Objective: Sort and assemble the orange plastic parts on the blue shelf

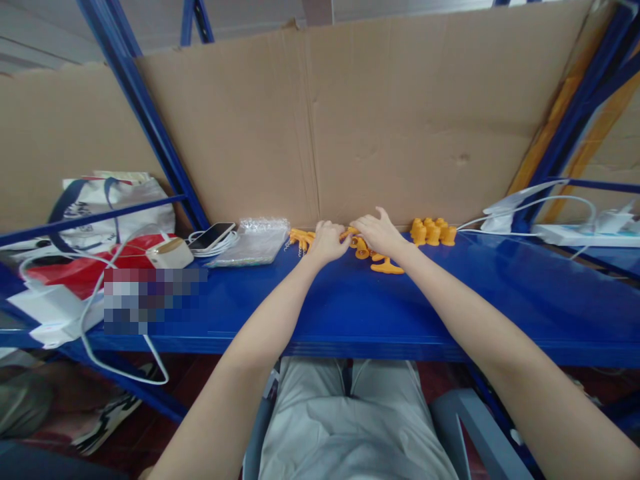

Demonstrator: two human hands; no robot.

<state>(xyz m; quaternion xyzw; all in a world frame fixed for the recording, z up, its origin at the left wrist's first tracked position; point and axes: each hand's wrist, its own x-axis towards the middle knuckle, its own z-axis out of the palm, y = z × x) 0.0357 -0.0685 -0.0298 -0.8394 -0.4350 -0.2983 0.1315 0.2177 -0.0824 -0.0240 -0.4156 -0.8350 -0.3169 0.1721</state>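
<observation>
Both my arms reach across a blue metal shelf [350, 313] to its back edge, against a cardboard wall. My left hand [327, 241] is curled closed over small orange plastic parts. My right hand [379, 232] lies beside it, fingers bent down onto more loose orange parts [386, 267]. What each hand grips is hidden under the fingers. A heap of orange pieces [301, 238] lies just left of my left hand. A cluster of upright orange pieces [433, 231] stands to the right of my right hand.
A clear plastic bag [255, 241] and a phone [213, 236] on coiled white cable lie to the left. A red and white bag [100, 207], white chargers and cables crowd the far left. A white power strip [575, 233] sits at the right.
</observation>
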